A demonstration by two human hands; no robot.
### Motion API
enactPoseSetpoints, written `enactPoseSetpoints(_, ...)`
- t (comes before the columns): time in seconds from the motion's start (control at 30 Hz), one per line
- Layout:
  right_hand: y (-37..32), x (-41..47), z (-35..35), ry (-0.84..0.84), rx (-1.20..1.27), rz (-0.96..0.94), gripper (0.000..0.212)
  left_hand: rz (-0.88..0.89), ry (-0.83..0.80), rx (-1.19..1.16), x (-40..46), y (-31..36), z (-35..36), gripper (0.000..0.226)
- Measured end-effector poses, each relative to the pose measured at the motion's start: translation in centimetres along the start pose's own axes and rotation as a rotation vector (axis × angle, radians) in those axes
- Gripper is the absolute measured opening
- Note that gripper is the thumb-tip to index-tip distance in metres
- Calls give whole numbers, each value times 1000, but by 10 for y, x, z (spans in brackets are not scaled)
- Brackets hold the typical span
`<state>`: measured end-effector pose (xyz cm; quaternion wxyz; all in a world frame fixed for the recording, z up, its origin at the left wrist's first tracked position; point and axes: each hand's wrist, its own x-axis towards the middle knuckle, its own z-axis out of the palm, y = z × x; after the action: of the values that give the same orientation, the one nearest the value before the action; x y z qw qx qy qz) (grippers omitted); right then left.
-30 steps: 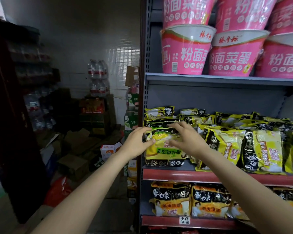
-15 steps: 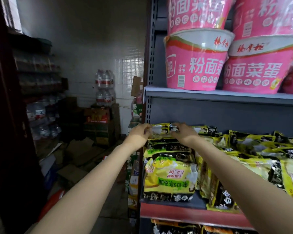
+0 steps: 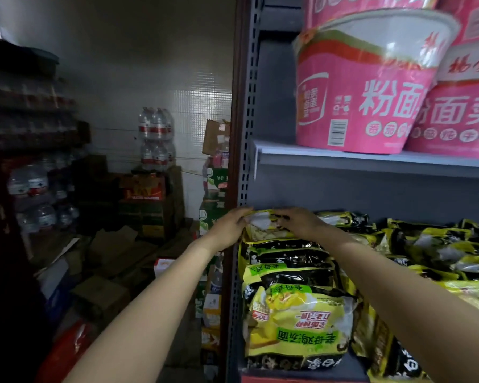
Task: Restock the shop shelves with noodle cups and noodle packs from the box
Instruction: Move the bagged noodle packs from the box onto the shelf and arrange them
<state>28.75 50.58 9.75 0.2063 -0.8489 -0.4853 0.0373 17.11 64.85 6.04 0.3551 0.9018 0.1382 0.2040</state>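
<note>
Two hands, left hand (image 3: 230, 228) and right hand (image 3: 302, 223), grip one noodle pack (image 3: 263, 226) atop the yellow stack (image 3: 293, 299) on the shelf (image 3: 371, 161). Two pink noodle cups (image 3: 365, 89) sit above. Water bottles (image 3: 155, 139) stand left.

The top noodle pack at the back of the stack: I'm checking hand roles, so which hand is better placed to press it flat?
Probably the right hand: it lies over the top noodle pack, while the left hand holds only its left edge by the shelf upright.

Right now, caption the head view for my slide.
Both hands, left and right, hold a noodle pack atop the stack.
</note>
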Motion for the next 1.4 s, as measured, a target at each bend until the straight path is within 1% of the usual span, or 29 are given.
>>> enactPoseSetpoints(0.1,-5,3,2,15,-30,20,39,30,-26,45,8,-11,2,38)
enactPoseSetpoints(0.23,-9,7,4,9,-34,11,34,70,67,86,15,-28,0,31)
enactPoseSetpoints(0.33,-9,6,1,29,-18,30,33,141,120,127,21,-37,-3,22)
enactPoseSetpoints(0.4,-8,6,-2,77,-55,43,38,172,140,138,23,-38,-5,22)
enactPoseSetpoints(0.47,-5,9,-3,137,-129,83,48,165,114,109,24,-37,-6,23)
enactPoseSetpoints(0.53,-2,12,-2,146,-103,140,55,154,92,71,24,-35,-7,21)
enactPoseSetpoints(0.6,1,15,-1,137,-85,174,57,131,89,52,25,-36,-9,17)
enactPoseSetpoints(0.73,2,20,0,180,-112,162,50,47,121,4,23,-43,-11,9)
enactPoseSetpoints(0.83,0,19,-1,188,-53,138,49,-24,135,-120,18,-53,-12,15)
enactPoseSetpoints(0.93,-2,15,-4,209,0,141,45,-20,151,-137,14,-60,-13,5)
enactPoseSetpoints(0.97,-2,14,-4,217,12,144,42,4,146,-126,14,-61,-14,14)
enactPoseSetpoints(1.03,-3,14,-3,228,26,149,37,59,116,-77,14,-64,-15,43)
enactPoseSetpoints(1.07,-2,14,-3,236,23,152,35,82,107,-39,14,-65,-16,53)
enactPoseSetpoints(1.1,-2,15,-3,244,21,155,33,96,101,-8,15,-65,-16,56)
enactPoseSetpoints(1.17,-3,18,-2,264,30,173,28,77,84,-44,15,-63,-14,45)
enactPoseSetpoints(1.27,-3,23,3,345,53,200,16,18,86,-232,14,-60,-12,27)
enactPoseSetpoints(1.33,-6,25,4,433,72,205,8,2,119,-289,14,-57,-10,21)
enactPoseSetpoints(1.4,-10,29,3,490,79,199,5,-25,133,-332,16,-54,-6,19)
